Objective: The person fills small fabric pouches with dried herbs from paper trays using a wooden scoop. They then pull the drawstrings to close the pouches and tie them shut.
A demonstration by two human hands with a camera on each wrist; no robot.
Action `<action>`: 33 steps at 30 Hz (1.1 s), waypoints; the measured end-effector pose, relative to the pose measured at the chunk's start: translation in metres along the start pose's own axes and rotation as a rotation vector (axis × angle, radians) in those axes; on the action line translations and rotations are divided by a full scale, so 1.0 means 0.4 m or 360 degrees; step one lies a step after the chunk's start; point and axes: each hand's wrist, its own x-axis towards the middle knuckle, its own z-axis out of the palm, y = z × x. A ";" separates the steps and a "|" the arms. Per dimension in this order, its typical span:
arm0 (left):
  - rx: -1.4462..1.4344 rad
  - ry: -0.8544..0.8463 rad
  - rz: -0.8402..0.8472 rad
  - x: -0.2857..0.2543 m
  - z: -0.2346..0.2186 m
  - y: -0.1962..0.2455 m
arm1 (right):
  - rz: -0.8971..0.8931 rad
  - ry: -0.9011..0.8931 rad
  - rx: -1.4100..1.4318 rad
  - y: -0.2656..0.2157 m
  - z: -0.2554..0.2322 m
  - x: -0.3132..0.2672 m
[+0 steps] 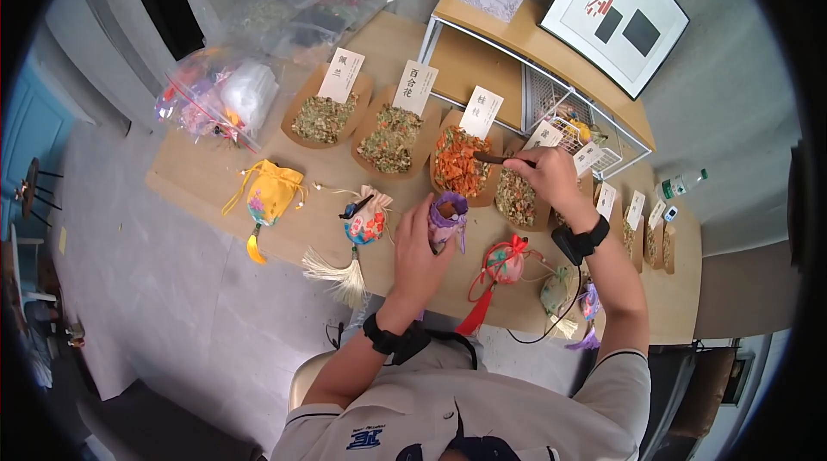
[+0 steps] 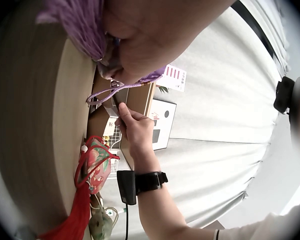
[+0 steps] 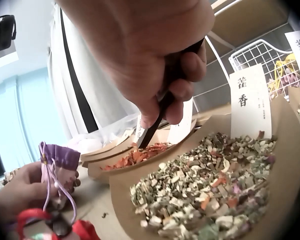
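From my end I am holding a purple pouch (image 1: pixel 449 221) in the left hand (image 1: pixel 419 241); its fingers are curling round the cloth, and the mouth is opening upward, just in front of the tray of orange pieces (image 1: pixel 459 171). Purple cords are hanging from it in the right wrist view. With the right hand (image 1: pixel 551 175) I am gripping a dark tool (image 1: pixel 497 158), thumb and fingers closing tightly around its handle. Its far end is pointing into the orange pieces, though I cannot tell how deep it is reaching.

That paper tray (image 1: pixel 488 191) is standing in a row along the worktop (image 1: pixel 194 172), with a white card (image 1: pixel 481 112) rising behind its contents. To its left, two more trays are holding greenish dried bits (image 1: pixel 389 140). Nearer me, a yellow pouch (image 1: pixel 272 194) and a pale floral pouch (image 1: pixel 370 221) are lying left of the left hand, while a red pouch (image 1: pixel 505 265) is resting between my forearms. A green-capped bottle (image 1: pixel 683 184) is lying toward the far right.
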 end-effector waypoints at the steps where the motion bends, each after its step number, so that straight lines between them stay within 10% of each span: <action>1: -0.0015 0.0001 -0.0013 0.001 0.000 0.003 | -0.0019 -0.0019 -0.0028 0.003 0.006 -0.007; 19: -0.0093 -0.0006 0.0052 -0.003 0.014 -0.003 | -0.1353 0.0096 -0.0566 -0.174 -0.140 -0.056; 33: -0.0074 -0.0128 0.0040 0.002 0.004 0.027 | -0.1301 0.0153 -0.0609 -0.234 -0.117 -0.091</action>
